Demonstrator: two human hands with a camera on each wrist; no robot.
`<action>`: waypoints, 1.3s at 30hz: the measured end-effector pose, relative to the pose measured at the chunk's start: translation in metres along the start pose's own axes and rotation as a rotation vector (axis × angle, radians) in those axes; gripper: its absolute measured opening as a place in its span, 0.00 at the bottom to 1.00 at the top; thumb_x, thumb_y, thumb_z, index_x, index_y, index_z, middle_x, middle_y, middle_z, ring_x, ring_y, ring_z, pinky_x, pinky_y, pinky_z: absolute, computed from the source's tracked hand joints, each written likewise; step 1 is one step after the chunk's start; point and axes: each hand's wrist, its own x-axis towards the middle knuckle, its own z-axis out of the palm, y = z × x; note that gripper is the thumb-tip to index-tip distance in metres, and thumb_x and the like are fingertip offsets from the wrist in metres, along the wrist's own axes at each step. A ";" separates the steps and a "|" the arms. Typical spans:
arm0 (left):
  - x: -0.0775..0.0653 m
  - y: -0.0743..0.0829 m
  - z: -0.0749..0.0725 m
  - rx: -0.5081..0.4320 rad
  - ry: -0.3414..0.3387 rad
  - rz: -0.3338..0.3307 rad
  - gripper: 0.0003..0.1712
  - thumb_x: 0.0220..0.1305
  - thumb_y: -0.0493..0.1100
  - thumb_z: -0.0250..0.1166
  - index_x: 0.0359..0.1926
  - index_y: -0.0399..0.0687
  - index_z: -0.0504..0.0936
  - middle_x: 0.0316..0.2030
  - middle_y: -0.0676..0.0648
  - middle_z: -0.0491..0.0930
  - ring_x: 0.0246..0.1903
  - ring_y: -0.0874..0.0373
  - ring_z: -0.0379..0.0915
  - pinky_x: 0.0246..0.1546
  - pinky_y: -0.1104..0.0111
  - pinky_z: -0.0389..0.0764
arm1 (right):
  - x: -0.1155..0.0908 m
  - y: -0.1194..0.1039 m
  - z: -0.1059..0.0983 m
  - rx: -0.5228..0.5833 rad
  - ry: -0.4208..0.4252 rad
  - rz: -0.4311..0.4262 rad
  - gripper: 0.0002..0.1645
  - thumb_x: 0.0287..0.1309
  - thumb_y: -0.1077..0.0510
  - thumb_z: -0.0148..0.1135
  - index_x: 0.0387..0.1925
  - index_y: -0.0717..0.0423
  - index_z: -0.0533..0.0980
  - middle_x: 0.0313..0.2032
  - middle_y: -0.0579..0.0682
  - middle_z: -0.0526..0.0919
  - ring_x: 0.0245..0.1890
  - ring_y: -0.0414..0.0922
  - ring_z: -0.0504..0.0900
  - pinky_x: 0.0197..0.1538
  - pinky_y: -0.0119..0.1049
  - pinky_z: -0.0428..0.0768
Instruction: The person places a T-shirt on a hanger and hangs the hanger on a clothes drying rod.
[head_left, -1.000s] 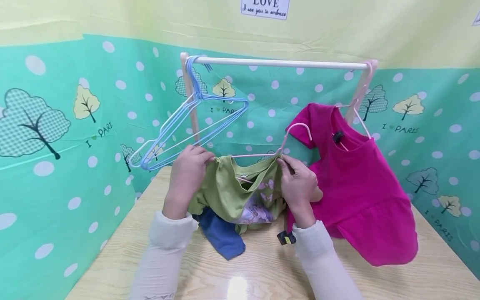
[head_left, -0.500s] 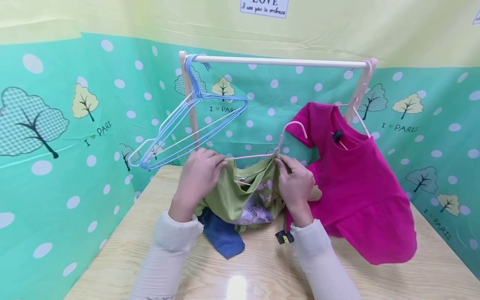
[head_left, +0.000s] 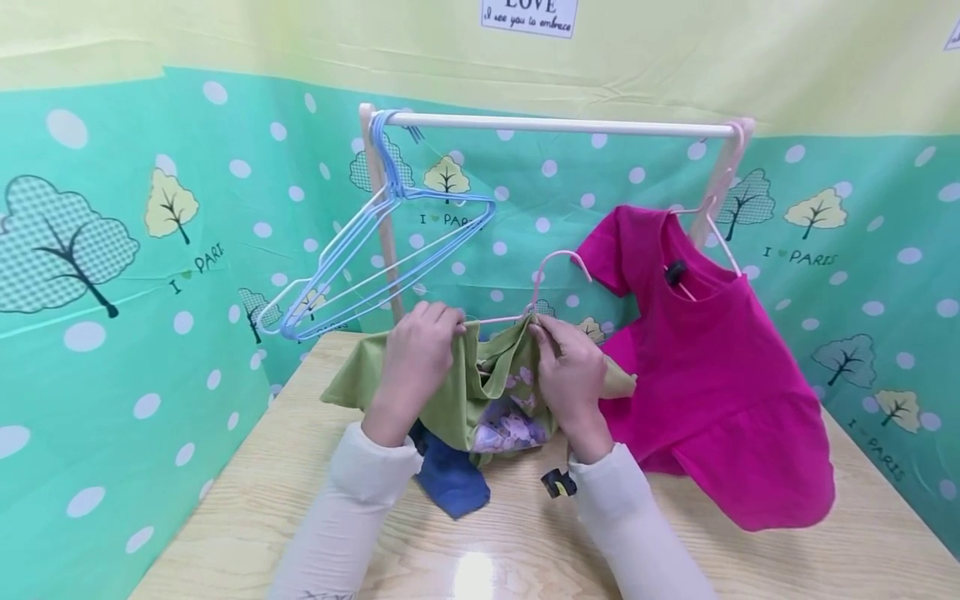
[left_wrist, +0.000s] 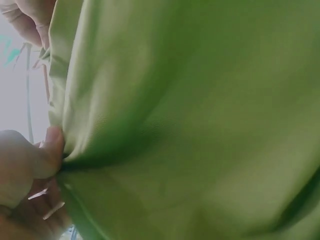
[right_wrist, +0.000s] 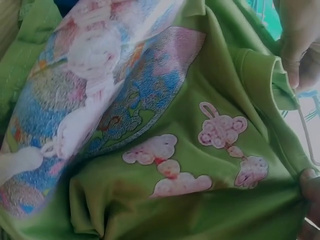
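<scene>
A green shirt with a purple floral print hangs between my two hands above the table. My left hand pinches its shoulder on the left side of the neckline. On the other side of the neckline, my right hand pinches the collar close to the hook of a pink hanger. The hanger's bar runs inside the shirt, and most of it is hidden by the cloth. In the left wrist view the thumb presses the green cloth into a fold. Pink knot patterns fill the right wrist view.
Blue and white hangers hang at the left end of a white rail. A magenta dress hangs at the right end. Blue cloth lies on the wooden table, and a black clip-like item is near my right cuff.
Both hands keep hold of the shirt. The left hand has moved right, the right hand and hanger hook slightly left, and the shirt's left sleeve end now spreads out beside my left hand.
</scene>
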 end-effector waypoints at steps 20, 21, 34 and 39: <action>0.001 -0.018 -0.016 -0.026 0.239 -0.011 0.05 0.61 0.38 0.65 0.30 0.40 0.82 0.29 0.45 0.82 0.29 0.50 0.76 0.27 0.63 0.78 | 0.016 0.010 -0.020 0.008 -0.296 -0.131 0.22 0.62 0.70 0.48 0.57 0.62 0.74 0.51 0.58 0.80 0.54 0.55 0.77 0.60 0.48 0.69; 0.001 -0.019 -0.017 -0.029 0.243 -0.013 0.05 0.61 0.38 0.65 0.30 0.40 0.82 0.29 0.44 0.82 0.30 0.49 0.76 0.27 0.62 0.78 | 0.017 0.011 -0.022 0.027 -0.305 -0.135 0.24 0.61 0.71 0.47 0.58 0.62 0.73 0.53 0.59 0.79 0.56 0.55 0.75 0.62 0.48 0.67; 0.001 -0.029 -0.021 -0.034 0.272 -0.052 0.07 0.64 0.38 0.62 0.33 0.38 0.83 0.30 0.43 0.82 0.28 0.48 0.75 0.25 0.61 0.77 | 0.024 0.033 -0.035 -0.017 -0.188 -0.090 0.16 0.54 0.64 0.62 0.46 0.62 0.80 0.43 0.57 0.82 0.44 0.55 0.76 0.49 0.48 0.72; 0.000 -0.030 -0.023 -0.028 0.291 -0.064 0.07 0.64 0.39 0.62 0.32 0.38 0.83 0.30 0.43 0.82 0.28 0.48 0.76 0.23 0.61 0.77 | 0.023 0.037 -0.036 -0.060 -0.154 -0.122 0.14 0.55 0.64 0.66 0.45 0.60 0.82 0.40 0.56 0.84 0.41 0.54 0.78 0.44 0.48 0.73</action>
